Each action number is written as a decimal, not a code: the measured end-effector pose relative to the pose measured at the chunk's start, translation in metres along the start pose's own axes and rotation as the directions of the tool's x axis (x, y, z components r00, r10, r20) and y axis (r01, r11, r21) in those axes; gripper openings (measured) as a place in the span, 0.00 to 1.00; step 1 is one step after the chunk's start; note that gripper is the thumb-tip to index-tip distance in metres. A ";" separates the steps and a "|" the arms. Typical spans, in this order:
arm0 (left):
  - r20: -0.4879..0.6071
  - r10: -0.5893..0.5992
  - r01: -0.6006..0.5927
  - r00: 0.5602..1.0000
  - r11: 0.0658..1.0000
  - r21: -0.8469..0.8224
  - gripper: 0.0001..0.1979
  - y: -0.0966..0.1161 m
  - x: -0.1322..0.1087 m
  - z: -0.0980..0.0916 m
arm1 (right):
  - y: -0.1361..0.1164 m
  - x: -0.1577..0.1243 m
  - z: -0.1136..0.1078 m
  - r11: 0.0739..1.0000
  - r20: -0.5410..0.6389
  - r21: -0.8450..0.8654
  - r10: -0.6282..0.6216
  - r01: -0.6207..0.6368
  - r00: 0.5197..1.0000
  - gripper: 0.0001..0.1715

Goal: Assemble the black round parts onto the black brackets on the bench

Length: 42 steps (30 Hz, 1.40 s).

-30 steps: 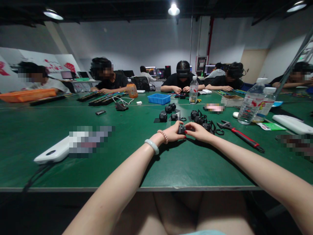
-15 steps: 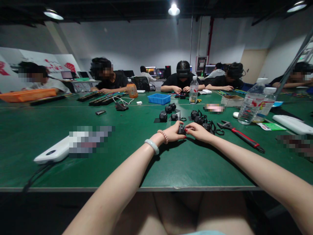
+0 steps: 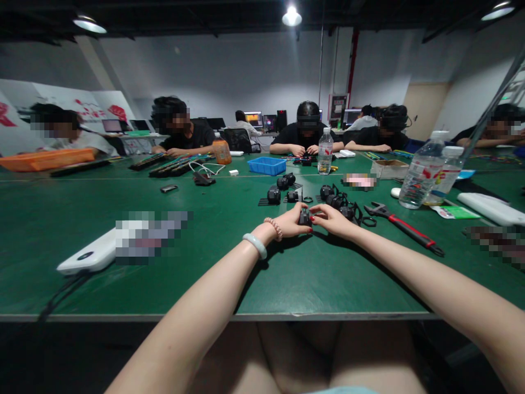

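My left hand point(image 3: 289, 221) is closed around a small black plastic part point(image 3: 304, 217), thumb and fingers on either side of it. From the right, my right hand point(image 3: 331, 220) pinches at the same part with thumb and fingertips. What the part is exactly, I cannot make out. Just beyond my hands lie several similar black round-bodied parts with flat ribbed tabs, one at the left point(image 3: 273, 195) and others at the right point(image 3: 327, 191). A black ring point(image 3: 369, 221) lies to the right of my right hand.
An adjustable wrench point(image 3: 410, 230) with red-black handle lies at the right, before water bottles point(image 3: 422, 172). A white power bank point(image 3: 96, 251) is at the left. A blue tray point(image 3: 266, 166) stands farther back on the green table point(image 3: 205, 284). Co-workers sit along the far side.
Both hands stay in place on the black part; the right fingers have shifted only slightly. Nothing else has visibly moved.
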<state>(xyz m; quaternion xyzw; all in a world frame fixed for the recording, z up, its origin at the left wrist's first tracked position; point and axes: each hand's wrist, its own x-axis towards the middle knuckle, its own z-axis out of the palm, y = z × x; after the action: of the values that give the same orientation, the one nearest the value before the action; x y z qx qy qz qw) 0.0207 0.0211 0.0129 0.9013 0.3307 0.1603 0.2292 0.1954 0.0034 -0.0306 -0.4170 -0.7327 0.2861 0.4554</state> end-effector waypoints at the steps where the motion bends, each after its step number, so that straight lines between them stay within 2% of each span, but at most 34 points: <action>1: -0.001 0.010 -0.010 1.000 1.000 -0.008 0.33 -0.001 0.000 0.000 | -0.001 0.000 0.000 1.000 0.012 0.018 -0.011 0.010 1.000 0.19; 8: 0.009 0.008 -0.008 1.000 1.000 -0.022 0.33 -0.006 0.002 0.003 | -0.005 -0.003 -0.002 0.994 0.080 0.097 -0.049 0.041 0.996 0.23; 42: -0.008 -0.010 0.009 1.000 0.999 -0.045 0.31 0.002 -0.002 0.000 | 0.003 0.000 0.001 1.000 0.020 0.021 -0.003 0.002 1.000 0.18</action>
<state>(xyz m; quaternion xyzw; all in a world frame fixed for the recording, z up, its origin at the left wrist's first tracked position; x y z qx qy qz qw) 0.0207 0.0187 0.0135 0.8937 0.3322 0.1703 0.2489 0.1957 0.0045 -0.0338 -0.4086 -0.7347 0.2972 0.4528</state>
